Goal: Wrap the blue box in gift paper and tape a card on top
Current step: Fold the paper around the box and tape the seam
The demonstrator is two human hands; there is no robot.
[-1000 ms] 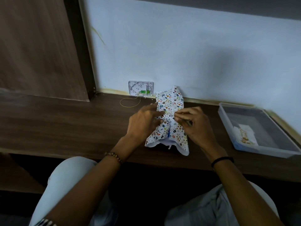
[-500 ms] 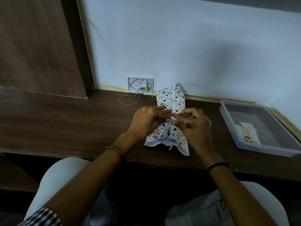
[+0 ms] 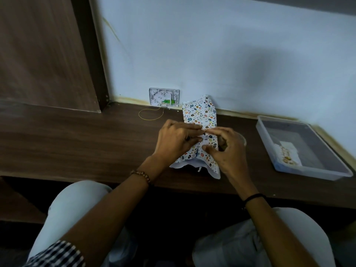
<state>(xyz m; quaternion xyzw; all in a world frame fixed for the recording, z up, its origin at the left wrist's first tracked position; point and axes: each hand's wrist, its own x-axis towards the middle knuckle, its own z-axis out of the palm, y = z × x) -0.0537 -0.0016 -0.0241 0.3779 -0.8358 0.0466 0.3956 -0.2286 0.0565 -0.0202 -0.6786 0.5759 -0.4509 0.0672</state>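
Note:
The box lies on the dark wooden desk (image 3: 81, 143), wrapped lengthwise in white gift paper (image 3: 202, 112) printed with small coloured shapes. A thin sliver of the blue box (image 3: 196, 152) shows through the seam on top. The paper's near end hangs open and unfolded at the desk's front. My left hand (image 3: 177, 139) presses the paper's left flap down at the seam, fingertips pinched there. My right hand (image 3: 225, 151) meets it from the right and is curled around a clear tape roll (image 3: 243, 140). The card (image 3: 289, 154) lies in the tray on the right.
A clear plastic tray (image 3: 269, 139) sits at the right end of the desk. A white wall plate (image 3: 163, 97) with a green part and a loop of yellow wire (image 3: 151, 114) are at the wall behind the box. A wooden panel stands at the left.
Both hands have closed in over the seam, fingertips now touching. The right hand has turned so the tape roll shows behind it. The box has not moved.

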